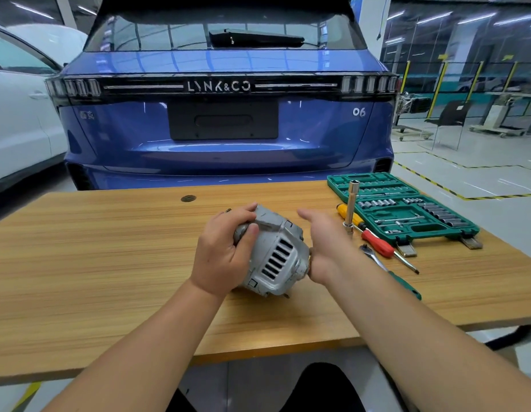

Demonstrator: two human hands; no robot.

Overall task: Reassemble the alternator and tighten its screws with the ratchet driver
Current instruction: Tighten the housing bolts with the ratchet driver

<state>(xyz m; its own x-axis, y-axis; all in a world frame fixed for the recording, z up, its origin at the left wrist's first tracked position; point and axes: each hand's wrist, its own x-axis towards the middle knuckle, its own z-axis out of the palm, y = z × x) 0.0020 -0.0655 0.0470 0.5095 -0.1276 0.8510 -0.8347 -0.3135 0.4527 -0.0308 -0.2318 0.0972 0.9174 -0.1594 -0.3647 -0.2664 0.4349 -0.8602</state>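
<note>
The left hand (225, 248) grips the alternator (274, 257) at its left end, fingers curled over the housing. The alternator rests tilted near the middle of the wooden table (94, 263). The right hand (323, 245) touches its right side, fingers straight and loosely spread. Further right lie the ratchet driver (389, 270), a red screwdriver (377, 243) and an open green socket case (407, 209).

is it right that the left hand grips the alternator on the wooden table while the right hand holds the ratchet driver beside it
Not quite. The head view shows the left hand gripping the alternator on the wooden table, but the right hand holds no tool: it rests against the alternator's right side, fingers straight. The ratchet driver lies on the table to the right, untouched.
</note>
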